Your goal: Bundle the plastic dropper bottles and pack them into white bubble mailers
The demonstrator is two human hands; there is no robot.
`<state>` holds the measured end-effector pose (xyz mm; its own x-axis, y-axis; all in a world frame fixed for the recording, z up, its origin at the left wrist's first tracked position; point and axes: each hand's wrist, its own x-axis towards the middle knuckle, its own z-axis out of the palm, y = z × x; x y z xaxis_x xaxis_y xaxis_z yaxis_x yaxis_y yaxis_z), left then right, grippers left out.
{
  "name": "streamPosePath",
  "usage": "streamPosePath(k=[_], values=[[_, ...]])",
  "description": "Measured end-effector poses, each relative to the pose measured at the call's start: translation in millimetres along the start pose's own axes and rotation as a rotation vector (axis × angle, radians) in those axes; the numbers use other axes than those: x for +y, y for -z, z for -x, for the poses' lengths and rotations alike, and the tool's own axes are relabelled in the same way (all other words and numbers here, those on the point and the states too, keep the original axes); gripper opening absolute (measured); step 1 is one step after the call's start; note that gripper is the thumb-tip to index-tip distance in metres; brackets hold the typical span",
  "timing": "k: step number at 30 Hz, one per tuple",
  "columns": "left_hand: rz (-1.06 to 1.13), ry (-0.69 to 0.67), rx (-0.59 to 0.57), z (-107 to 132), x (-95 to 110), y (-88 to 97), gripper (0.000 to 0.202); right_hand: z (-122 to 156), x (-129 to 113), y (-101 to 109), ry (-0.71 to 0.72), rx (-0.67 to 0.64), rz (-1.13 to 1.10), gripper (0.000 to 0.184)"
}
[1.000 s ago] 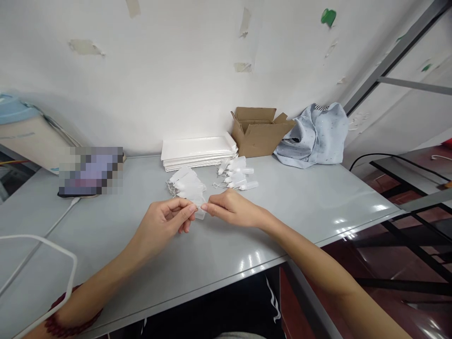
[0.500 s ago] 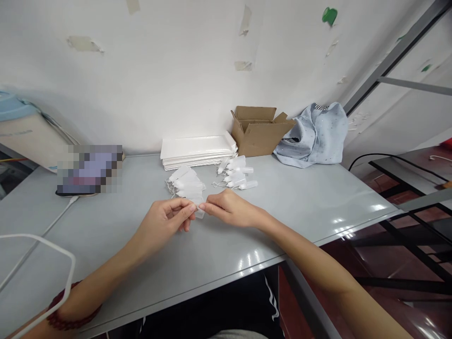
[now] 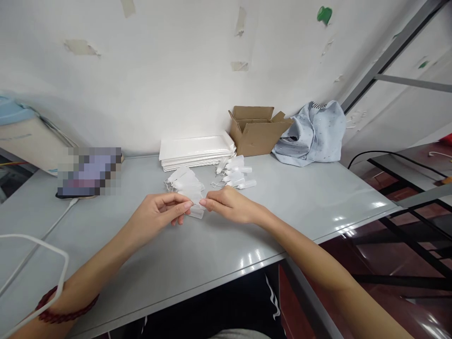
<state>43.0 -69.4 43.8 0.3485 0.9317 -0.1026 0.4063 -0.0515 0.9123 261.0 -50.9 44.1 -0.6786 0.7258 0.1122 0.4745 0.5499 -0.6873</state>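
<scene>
My left hand (image 3: 160, 209) is closed in a pinch, thumb against forefinger, with a thin strand at its fingertips. Facing it at a small distance, my right hand (image 3: 228, 203) is also pinched; what its fingers hold is too small to make out. Just under the fingertips lies a translucent white plastic piece (image 3: 196, 213), shaped like a small flat tube. Behind my hands is a fanned pile of similar white pieces (image 3: 185, 179), thin strings trailing at its left. A second group of small white tubes (image 3: 236, 178) with strings lies behind my right hand.
A stack of flat white packets (image 3: 196, 147) rests against the wall beside an open cardboard box (image 3: 263, 136). Light blue cloth (image 3: 314, 136) lies right of the box. At left are a blurred phone (image 3: 90, 174) on a white cable (image 3: 52, 230) and a blue-lidded container (image 3: 31, 141).
My left hand has shifted slightly left, so the gap between my fingertips is a little wider. My right hand stays nearly in place, still pinched. The view has moved slightly.
</scene>
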Motion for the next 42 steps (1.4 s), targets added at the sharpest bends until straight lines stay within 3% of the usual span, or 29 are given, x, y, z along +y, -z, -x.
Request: streamPosePath(k=[13, 17, 19, 22, 25, 29, 33, 37, 42], values=[[-0.039, -0.009, 0.003, 0.6, 0.2, -4.1, 0.024, -0.5, -0.2, -3.2, 0.01, -0.034, 0.014, 0.041], [-0.046, 0.012, 0.104, -1.7, 0.4, 9.6, 0.026, -0.8, 8.4, 11.6, 0.002, -0.012, -0.008, 0.031], [-0.035, 0.041, 0.177, -3.8, -2.4, 16.8, 0.027, 0.4, 17.1, 23.4, -0.037, 0.066, 0.066, 0.025], [-0.02, 0.089, 0.225, -7.1, -6.5, 22.8, 0.027, 5.7, 31.1, 42.9, -0.179, 0.212, 0.254, 0.014], [-0.02, 0.136, 0.213, -9.7, -8.7, 23.2, 0.027, 13.2, 40.9, 59.5, -0.321, 0.251, 0.375, 0.008], [-0.175, 0.194, 0.23, -12.1, -8.8, 21.5, 0.033, 20.4, 45.1, 71.5, -0.538, 0.101, 0.442, 0.008], [-0.436, 0.135, 0.375, -10.5, -6.6, 19.4, 0.036, 21.0, 43.9, 73.1, -0.673, -0.028, 0.463, 0.022], [-0.585, -0.001, 0.441, -5.3, -5.1, 16.9, 0.032, 19.2, 44.2, 69.9, -0.682, -0.08, 0.459, 0.021], [-0.576, -0.073, 0.497, -1.7, -5.2, 14.4, 0.029, 18.5, 44.5, 64.3, -0.631, -0.104, 0.421, 0.014]])
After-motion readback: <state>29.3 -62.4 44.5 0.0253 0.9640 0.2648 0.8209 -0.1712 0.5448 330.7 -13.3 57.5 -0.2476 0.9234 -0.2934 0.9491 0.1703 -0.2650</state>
